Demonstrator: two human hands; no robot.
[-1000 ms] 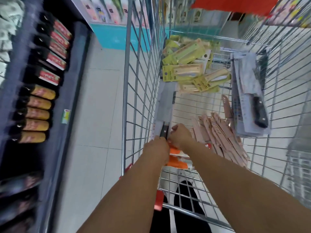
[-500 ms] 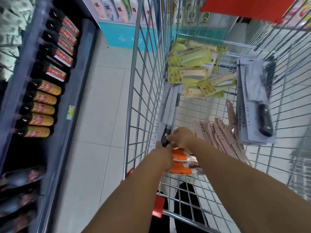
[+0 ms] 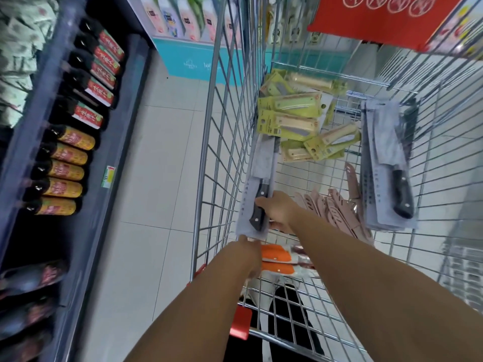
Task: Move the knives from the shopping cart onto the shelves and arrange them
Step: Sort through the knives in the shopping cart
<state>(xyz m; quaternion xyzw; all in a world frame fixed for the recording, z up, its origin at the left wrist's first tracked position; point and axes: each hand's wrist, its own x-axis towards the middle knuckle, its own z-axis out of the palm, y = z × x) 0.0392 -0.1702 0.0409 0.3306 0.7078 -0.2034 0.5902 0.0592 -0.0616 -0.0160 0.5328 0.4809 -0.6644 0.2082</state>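
Head view is looking down into the shopping cart (image 3: 209, 152), where the right hand (image 3: 278, 210) is closing around a carded knife (image 3: 257, 194) that is leaning against the cart's left wire wall. Its fingers (image 3: 260, 202) are curling over the black handle, thumb hidden behind the card — so the grip looks partial, not yet a full wrap. The left hand (image 3: 247, 248) is sitting just below the card's lower edge, touching or nearly touching it; whether its fingers are pinching the card cannot be told from here.

To do this lift well, the right hand should be taking handle and backing card together, since the card is wide and floppy and could be bending if only the handle is pulled. The left hand would be best supporting the bottom edge while the pack is sliding upward along the wire, keeping the blade end — which is pointing away from the fingers, toward the yellow-carded knives (image 3: 295, 121) beyond — from snagging in the mesh.

Other stock is waiting: orange-handled knives (image 3: 277, 257) directly beneath the left fingers, a fan of pink knives (image 3: 329, 207) just right of the right hand, and a second stack of black-handled knives (image 3: 386, 163) well apart against the far side. The shelves (image 3: 86, 163) to the left of both hands are holding bottles, so the knife section is probably elsewhere.
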